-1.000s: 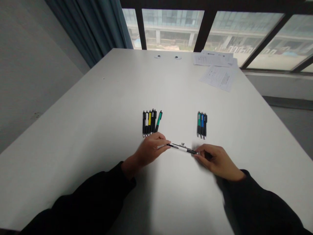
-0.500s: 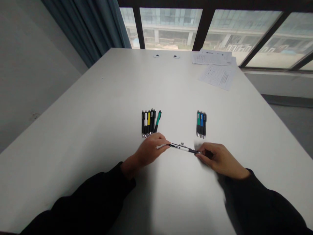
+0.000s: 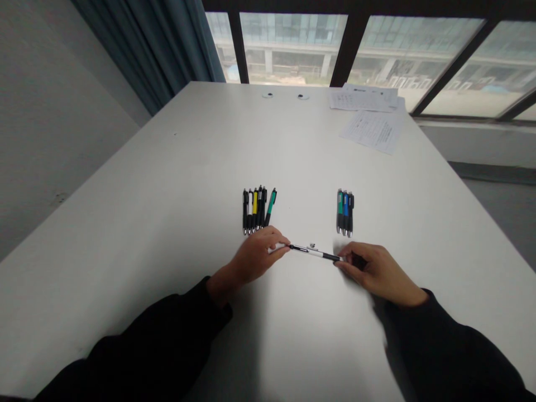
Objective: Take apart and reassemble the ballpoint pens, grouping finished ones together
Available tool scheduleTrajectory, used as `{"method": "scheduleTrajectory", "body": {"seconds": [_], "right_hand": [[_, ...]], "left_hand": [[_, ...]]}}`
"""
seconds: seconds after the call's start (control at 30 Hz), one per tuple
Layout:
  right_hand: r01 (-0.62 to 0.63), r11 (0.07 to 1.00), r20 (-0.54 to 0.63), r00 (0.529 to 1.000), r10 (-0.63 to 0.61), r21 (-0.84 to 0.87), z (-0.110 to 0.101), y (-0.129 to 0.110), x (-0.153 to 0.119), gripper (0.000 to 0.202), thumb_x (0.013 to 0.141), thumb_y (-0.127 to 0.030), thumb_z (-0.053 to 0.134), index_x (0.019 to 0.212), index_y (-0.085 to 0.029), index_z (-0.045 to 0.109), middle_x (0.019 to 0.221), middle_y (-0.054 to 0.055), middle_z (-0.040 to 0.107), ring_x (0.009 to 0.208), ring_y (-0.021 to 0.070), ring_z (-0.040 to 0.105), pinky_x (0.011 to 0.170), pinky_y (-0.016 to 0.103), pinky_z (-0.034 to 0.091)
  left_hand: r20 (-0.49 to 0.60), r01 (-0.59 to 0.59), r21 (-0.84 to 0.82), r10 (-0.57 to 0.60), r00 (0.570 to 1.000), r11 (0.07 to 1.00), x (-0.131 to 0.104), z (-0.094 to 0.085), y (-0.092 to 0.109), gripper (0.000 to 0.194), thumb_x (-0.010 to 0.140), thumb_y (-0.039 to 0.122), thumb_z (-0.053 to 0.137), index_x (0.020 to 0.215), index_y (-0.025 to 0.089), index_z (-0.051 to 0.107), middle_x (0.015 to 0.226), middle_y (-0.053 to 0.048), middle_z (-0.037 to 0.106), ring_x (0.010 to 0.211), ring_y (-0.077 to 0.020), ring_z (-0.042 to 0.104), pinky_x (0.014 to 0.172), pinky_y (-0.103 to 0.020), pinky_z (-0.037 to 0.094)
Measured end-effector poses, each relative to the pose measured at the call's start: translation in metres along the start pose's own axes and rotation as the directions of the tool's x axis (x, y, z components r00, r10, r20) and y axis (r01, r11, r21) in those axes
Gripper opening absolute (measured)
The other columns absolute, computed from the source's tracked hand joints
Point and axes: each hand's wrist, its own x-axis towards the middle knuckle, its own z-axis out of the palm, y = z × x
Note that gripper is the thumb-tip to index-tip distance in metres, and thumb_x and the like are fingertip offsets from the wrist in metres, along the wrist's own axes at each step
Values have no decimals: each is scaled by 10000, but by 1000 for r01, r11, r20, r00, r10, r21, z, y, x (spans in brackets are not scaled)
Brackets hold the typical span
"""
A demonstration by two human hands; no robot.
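- Head view: the left hand (image 3: 254, 255) pinches the clip end of a white-and-black pen (image 3: 316, 253) between thumb and fingers, much as it did a second ago.
- The right hand (image 3: 372, 272) pinches the pen's dark grip end between thumb and forefinger; it now sits slightly farther right along the pen than a second ago.
- The pen spans the gap between the hands, low over the white table (image 3: 301, 335), tilted down toward the right; whether it touches the surface cannot be told.
- A second ago a thin dark rod showed apart along the pen's far side; now it cannot clearly be made out, and the pen reads as one straighter line.
- A small metal piece (image 3: 312, 245) lies just beyond the pen's middle, as before.
- The left row of pens (image 3: 255, 204), the slanted green pen (image 3: 272, 204) beside it, and the right group of three pens (image 3: 345, 206) have kept their places.
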Motion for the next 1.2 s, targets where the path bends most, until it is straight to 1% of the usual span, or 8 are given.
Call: {"method": "scheduleTrajectory", "body": {"seconds": [0.23, 0.43, 0.73, 0.9, 1.2], "right_hand": [[-29, 999, 20, 999, 29, 19, 0, 1, 0, 175, 949, -345, 636, 917, -186, 701, 724, 18, 658, 641, 158, 599, 624, 286, 469], [-8, 1000, 15, 1000, 8, 18, -1, 0, 0, 167, 948, -336, 637, 910, -184, 697, 723, 17, 656, 642, 157, 601, 632, 287, 475], [-13, 1000, 11, 1000, 13, 28, -1, 0, 1, 170, 949, -338, 634, 904, -188, 700, 719, 18, 659, 636, 158, 603, 621, 282, 478], [-4, 1000, 13, 1000, 4, 13, -1, 2, -1, 180, 954, -340, 624, 897, -187, 699, 721, 16, 656, 641, 156, 600, 628, 283, 474], [-24, 1000, 20, 1000, 24, 16, -2, -2, 0, 212, 973, -349, 595, 913, -181, 709, 726, 23, 661, 639, 158, 592, 624, 285, 465]], "left_hand": [[-5, 1, -7, -1, 1000, 1000, 0, 0, 0, 82, 893, 200, 697, 954, 174, 745, 932, -53, 721, 694, -120, 582, 702, -254, 465], [-6, -3, -7, 3, 1000, 1000, 1, 0, 2, 82, 895, 199, 687, 952, 173, 739, 915, -52, 724, 689, -121, 577, 699, -253, 466], [-4, -3, -3, 3, 1000, 1000, 1, -1, 2, 83, 885, 202, 689, 947, 183, 742, 913, -50, 726, 700, -128, 587, 702, -255, 465], [-14, 13, -22, -13, 1000, 1000, 1, 0, 2, 73, 891, 191, 681, 929, 174, 741, 911, -53, 722, 677, -118, 581, 685, -248, 462], [-14, 15, -18, -15, 1000, 1000, 2, -1, 4, 61, 892, 175, 676, 905, 171, 735, 899, -53, 719, 695, -124, 592, 691, -247, 466]]}}
